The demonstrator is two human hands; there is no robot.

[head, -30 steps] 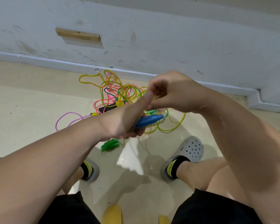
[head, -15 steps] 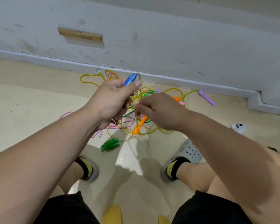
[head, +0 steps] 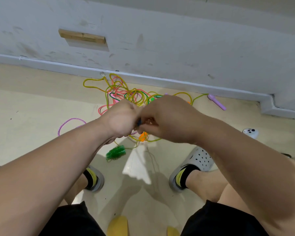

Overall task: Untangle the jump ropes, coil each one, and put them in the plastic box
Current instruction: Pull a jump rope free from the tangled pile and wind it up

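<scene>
Where the smooth cream floor (head: 32, 116) meets a scuffed white wall (head: 177, 40), the jump ropes (head: 126, 94) lie in a glossy tangle. Left of the tangle curls a braided pink loop (head: 66, 122). Before it, the left hand (head: 119, 120) has its grip clamped on a blue handle (head: 139, 122), mostly hidden; the right hand (head: 169, 120) pinches glinting cord (head: 149, 120) there. Right of the tangle lies a smooth purple handle (head: 217, 102).
</scene>
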